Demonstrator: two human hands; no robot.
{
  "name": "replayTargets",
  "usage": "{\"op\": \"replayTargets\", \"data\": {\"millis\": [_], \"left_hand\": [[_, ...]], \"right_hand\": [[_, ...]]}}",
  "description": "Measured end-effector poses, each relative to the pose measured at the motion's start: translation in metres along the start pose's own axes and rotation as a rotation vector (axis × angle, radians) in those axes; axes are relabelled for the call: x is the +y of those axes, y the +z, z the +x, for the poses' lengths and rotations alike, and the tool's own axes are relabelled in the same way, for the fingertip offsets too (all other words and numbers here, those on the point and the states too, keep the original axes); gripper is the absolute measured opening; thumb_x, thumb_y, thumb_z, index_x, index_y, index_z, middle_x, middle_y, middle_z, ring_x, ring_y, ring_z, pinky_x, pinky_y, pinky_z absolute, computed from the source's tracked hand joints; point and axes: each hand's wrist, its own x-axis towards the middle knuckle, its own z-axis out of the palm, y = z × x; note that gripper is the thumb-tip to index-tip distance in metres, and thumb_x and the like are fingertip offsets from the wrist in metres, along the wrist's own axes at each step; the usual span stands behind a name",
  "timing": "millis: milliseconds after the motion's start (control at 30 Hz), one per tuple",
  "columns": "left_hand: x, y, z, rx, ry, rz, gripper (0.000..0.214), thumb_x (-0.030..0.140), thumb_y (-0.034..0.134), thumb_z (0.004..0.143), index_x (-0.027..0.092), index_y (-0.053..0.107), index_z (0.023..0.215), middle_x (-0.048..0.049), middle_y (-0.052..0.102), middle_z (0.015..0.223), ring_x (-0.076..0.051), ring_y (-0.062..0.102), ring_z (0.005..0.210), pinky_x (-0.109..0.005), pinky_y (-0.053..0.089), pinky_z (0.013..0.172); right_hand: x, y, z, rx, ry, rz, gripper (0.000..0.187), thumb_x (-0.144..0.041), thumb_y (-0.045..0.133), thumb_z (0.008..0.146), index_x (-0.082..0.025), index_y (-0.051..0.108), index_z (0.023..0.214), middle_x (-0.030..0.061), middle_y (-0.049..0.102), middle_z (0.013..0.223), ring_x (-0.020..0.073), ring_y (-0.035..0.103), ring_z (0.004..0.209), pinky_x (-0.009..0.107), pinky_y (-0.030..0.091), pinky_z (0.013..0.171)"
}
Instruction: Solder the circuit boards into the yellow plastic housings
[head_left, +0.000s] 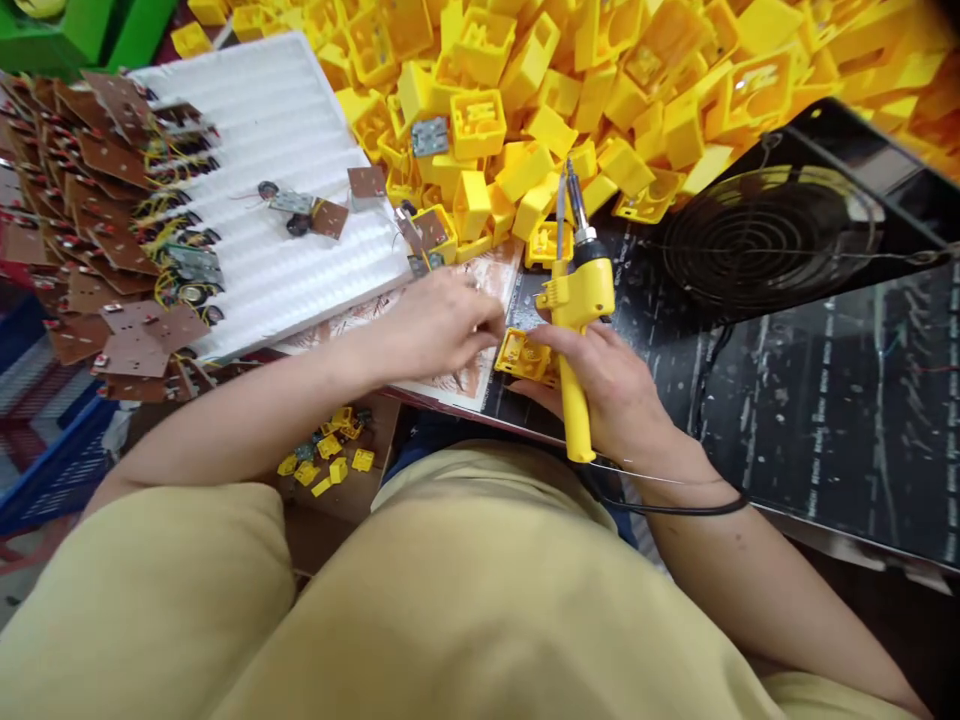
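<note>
Beside the yellow soldering gun (589,290), black tabletop (772,410) with unreadable white lettering (814,485)

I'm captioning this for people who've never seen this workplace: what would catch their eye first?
First, probably the big heap of yellow plastic housings across the top of the view. Next, the yellow soldering gun in the right hand, its tip pointing toward that heap. At left, brown circuit boards with wires crowd the edge of a white foam sheet.
</note>
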Motion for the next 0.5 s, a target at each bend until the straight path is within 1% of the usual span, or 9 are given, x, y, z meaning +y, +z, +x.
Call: {"op": "replayTargets", "data": {"millis": [33, 100, 200, 267, 300, 367, 433, 500], "left_hand": [[0.0, 0.012, -0.009, 0.012, -0.001, 0.054, 0.012, 0.013, 0.066, 0.089, 0.019, 0.074, 0.083, -0.0024, 0.076, 0.083, -0.023, 0.071, 0.092, -0.042, 0.052, 0.096], [-0.002, 0.027, -0.021, 0.064, -0.001, 0.059, 0.012, 0.016, 0.063, 0.093, 0.019, 0.075, 0.092, -0.0048, 0.078, 0.09, -0.024, 0.071, 0.098, -0.045, 0.049, 0.105], [-0.004, 0.036, -0.028, 0.169, -0.015, -0.037, 0.015, 0.021, 0.063, 0.096, 0.018, 0.075, 0.106, -0.0053, 0.079, 0.092, -0.024, 0.07, 0.103, -0.043, 0.05, 0.106], [-0.004, 0.037, -0.027, 0.191, -0.005, -0.082, 0.016, 0.023, 0.063, 0.097, 0.018, 0.076, 0.104, -0.0058, 0.08, 0.093, -0.023, 0.071, 0.104, -0.042, 0.05, 0.106], [-0.003, 0.037, -0.026, 0.187, 0.006, -0.092, 0.016, 0.023, 0.062, 0.097, 0.018, 0.076, 0.1, -0.0058, 0.081, 0.095, -0.023, 0.071, 0.102, -0.042, 0.049, 0.108], [0.0, 0.038, -0.023, 0.173, 0.017, -0.096, 0.018, 0.023, 0.06, 0.097, 0.019, 0.076, 0.091, -0.005, 0.081, 0.094, -0.021, 0.072, 0.098, -0.044, 0.045, 0.114], [0.002, 0.039, -0.021, 0.164, 0.001, -0.092, 0.019, 0.025, 0.059, 0.095, 0.019, 0.075, 0.088, -0.0032, 0.08, 0.09, -0.02, 0.072, 0.093, -0.047, 0.041, 0.118], [0.004, 0.039, -0.019, 0.158, -0.032, -0.086, 0.018, 0.026, 0.058, 0.094, 0.019, 0.074, 0.088, -0.0026, 0.08, 0.088, -0.02, 0.071, 0.092, -0.049, 0.038, 0.12]], "right_hand": [[0.001, -0.001, -0.002, -0.003, 0.002, 0.003, 0.033, -0.04, 0.065, 0.101, -0.026, 0.058, 0.13, 0.0049, 0.07, 0.101, 0.022, 0.071, 0.095, 0.037, 0.061, 0.086], [0.003, -0.003, -0.006, -0.004, 0.005, 0.009, 0.033, -0.037, 0.065, 0.101, -0.025, 0.058, 0.131, 0.0061, 0.071, 0.105, 0.0226, 0.072, 0.099, 0.038, 0.062, 0.087], [0.005, -0.007, -0.011, 0.009, -0.007, 0.014, 0.035, -0.04, 0.068, 0.1, -0.024, 0.06, 0.129, 0.0053, 0.073, 0.105, 0.0229, 0.074, 0.099, 0.042, 0.063, 0.094], [0.005, -0.012, -0.013, 0.075, -0.029, 0.011, 0.037, -0.043, 0.072, 0.097, -0.025, 0.061, 0.126, 0.0038, 0.075, 0.103, 0.0217, 0.075, 0.094, 0.043, 0.063, 0.096], [0.005, -0.016, -0.013, 0.122, -0.041, 0.006, 0.037, -0.041, 0.076, 0.095, -0.025, 0.062, 0.125, 0.0033, 0.077, 0.102, 0.0204, 0.076, 0.09, 0.04, 0.063, 0.094], [0.003, -0.027, -0.012, 0.22, -0.063, -0.004, 0.032, -0.03, 0.081, 0.09, -0.024, 0.064, 0.116, 0.0001, 0.078, 0.092, 0.0151, 0.074, 0.076, 0.029, 0.063, 0.082], [0.0, -0.04, -0.011, 0.278, -0.071, -0.008, 0.023, -0.019, 0.081, 0.089, -0.023, 0.065, 0.105, -0.0045, 0.074, 0.076, 0.0092, 0.067, 0.061, 0.019, 0.058, 0.068], [-0.001, -0.053, -0.015, 0.315, -0.07, -0.006, 0.018, -0.018, 0.081, 0.089, -0.023, 0.066, 0.097, -0.0076, 0.067, 0.064, 0.0061, 0.06, 0.05, 0.015, 0.051, 0.058]]}}
